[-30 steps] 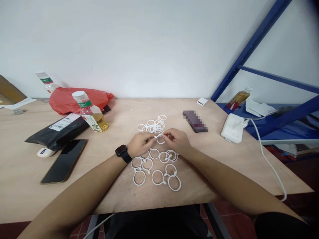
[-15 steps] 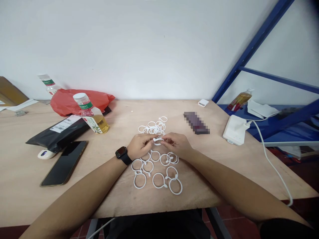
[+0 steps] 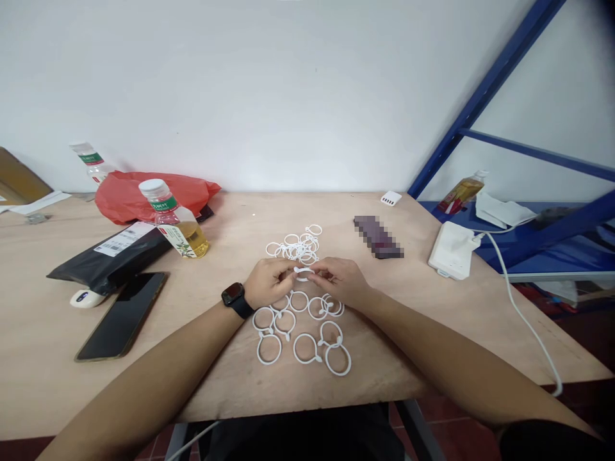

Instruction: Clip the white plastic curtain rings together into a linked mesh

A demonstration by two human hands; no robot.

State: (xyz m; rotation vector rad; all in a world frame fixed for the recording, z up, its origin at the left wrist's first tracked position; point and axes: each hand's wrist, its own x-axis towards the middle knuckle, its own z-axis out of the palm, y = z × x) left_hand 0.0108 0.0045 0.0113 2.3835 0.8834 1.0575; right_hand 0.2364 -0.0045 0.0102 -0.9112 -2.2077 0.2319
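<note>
Between my fingertips is a white plastic ring with a small tab [image 3: 303,278]. My left hand [image 3: 270,282], with a black watch [image 3: 233,294] on its wrist, pinches the ring's left side. The right side is pinched by my right hand [image 3: 342,280]. Just beyond my fingers lies a heap of similar white rings [image 3: 300,247], tangled over one another. Nearer to me several more rings lie flat on the wooden table, some overlapping, such as one ring [image 3: 307,363] in front. My fingers hide parts of the held ring.
To the left are a black phone [image 3: 122,317], a black parcel [image 3: 110,267], a drink bottle [image 3: 192,242] and a red plastic bag [image 3: 129,197]. On the right are a blurred dark object [image 3: 378,237], a white power bank [image 3: 450,251] with a cable [image 3: 523,314], and a blue metal frame [image 3: 480,93].
Both hands stay nearly in place around the same ring, with only a slight shift of the fingers. The whole view has moved a little.
</note>
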